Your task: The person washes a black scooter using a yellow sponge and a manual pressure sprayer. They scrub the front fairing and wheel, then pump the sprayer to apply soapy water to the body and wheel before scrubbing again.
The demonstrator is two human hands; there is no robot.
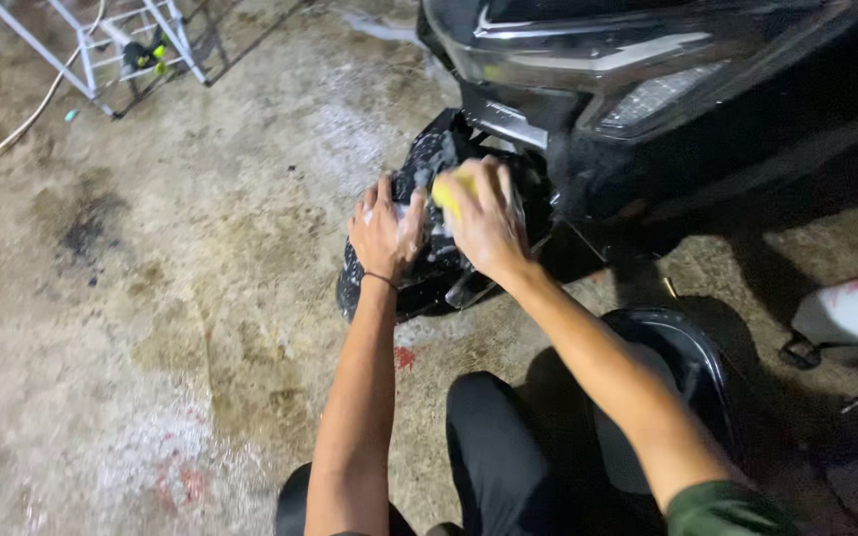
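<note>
right hand [489,223] grips yellow sponge [446,191]; left hand [381,230] flat on black soapy wheel [427,268]

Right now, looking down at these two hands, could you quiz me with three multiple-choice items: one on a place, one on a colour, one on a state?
1. Where is the white rack?
A. upper left
B. lower right
C. between the knees

2. What colour is the sponge?
A. red
B. yellow
C. blue

3. How does the front wheel look?
A. dry and dusty
B. wrapped in cloth
C. wet with suds

Answers: 1 A, it stands on the concrete floor at the far left. 2 B, yellow shows under the right hand. 3 C, foam covers the black surface by the left hand.
</note>
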